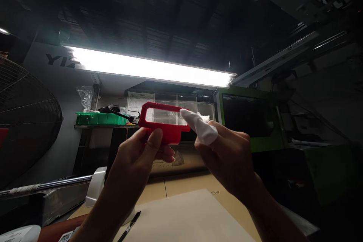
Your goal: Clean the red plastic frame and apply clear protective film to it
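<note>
A red plastic frame (171, 135) with a long rectangular opening is held up in the middle of the view, below a bright lamp. My left hand (141, 149) grips its lower part, thumb on the near face and fingers behind. My right hand (227, 151) is at the right, its index finger wrapped in a white cover (200, 125). The covered fingertip touches or nearly touches the frame's upper right corner. The other right fingers are curled in; whether they hold anything is hidden.
Beneath the hands lie cardboard (193, 183), a pale sheet (184, 219) and a black pen (129, 227). A green bin (93, 118) sits on a shelf behind. A tape roll (96, 187) and a large fan (25, 117) are at the left, a green machine (255, 145) at the right.
</note>
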`<state>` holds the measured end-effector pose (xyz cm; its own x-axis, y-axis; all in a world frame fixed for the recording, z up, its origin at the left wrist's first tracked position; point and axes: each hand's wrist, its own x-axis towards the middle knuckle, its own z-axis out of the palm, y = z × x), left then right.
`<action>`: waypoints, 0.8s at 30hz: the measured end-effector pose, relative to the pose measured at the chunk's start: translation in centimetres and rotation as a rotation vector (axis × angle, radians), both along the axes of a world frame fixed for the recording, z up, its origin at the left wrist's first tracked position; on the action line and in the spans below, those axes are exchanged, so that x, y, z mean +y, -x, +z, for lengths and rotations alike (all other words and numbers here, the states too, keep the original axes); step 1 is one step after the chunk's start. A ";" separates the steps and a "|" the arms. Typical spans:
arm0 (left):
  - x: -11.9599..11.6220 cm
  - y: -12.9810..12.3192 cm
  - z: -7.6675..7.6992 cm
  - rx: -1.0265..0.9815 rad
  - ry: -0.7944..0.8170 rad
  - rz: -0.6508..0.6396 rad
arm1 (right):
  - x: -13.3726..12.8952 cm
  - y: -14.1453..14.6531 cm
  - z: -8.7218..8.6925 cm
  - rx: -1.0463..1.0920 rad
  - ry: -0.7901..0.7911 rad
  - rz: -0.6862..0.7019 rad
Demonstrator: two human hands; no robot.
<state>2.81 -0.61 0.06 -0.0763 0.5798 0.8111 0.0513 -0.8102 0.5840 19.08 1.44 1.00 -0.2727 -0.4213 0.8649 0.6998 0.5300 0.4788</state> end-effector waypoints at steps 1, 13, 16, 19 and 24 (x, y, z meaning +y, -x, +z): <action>0.0 0.0 0.0 -0.006 -0.001 0.012 | 0.1 -0.1 0.0 0.022 -0.006 -0.030; -0.5 -1.0 -0.1 -0.034 0.006 0.023 | 0.3 0.9 0.3 0.011 -0.047 -0.330; -0.5 -1.0 -0.1 -0.029 -0.005 0.026 | 0.4 0.5 0.5 0.081 -0.016 -0.371; -0.3 -0.7 -0.2 -0.034 -0.002 0.021 | 0.3 0.3 0.6 0.122 -0.017 -0.340; -0.1 -0.4 -0.2 -0.006 -0.002 0.018 | -0.4 0.8 0.4 0.031 -0.021 -0.300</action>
